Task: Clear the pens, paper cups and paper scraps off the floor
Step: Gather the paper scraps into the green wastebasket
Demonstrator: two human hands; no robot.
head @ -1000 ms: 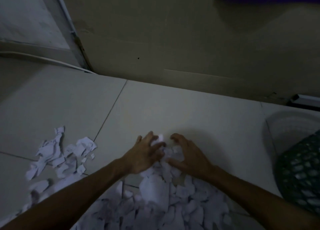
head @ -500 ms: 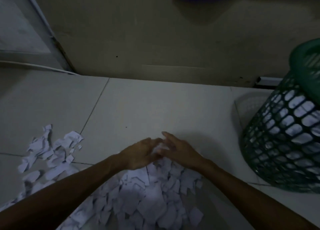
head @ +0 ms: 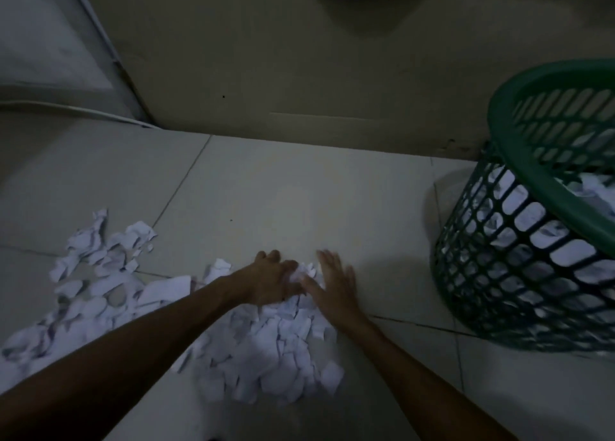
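A: Why are both hands pressed together at the far edge of the paper scraps (head: pixel 266 350)?

B: I'd say to bunch a handful for the green basket (head: pixel 532 181), which stands on the floor (head: pixel 283 191) to the right, by the wall, already holding paper.

A: And the grip?

B: The left hand (head: pixel 271 279) has its fingers curled into the scraps. The right hand (head: pixel 334 284) is blurred, its fingers spread and fairly straight, cupping the pile's side. More scraps lie loose toward the left.
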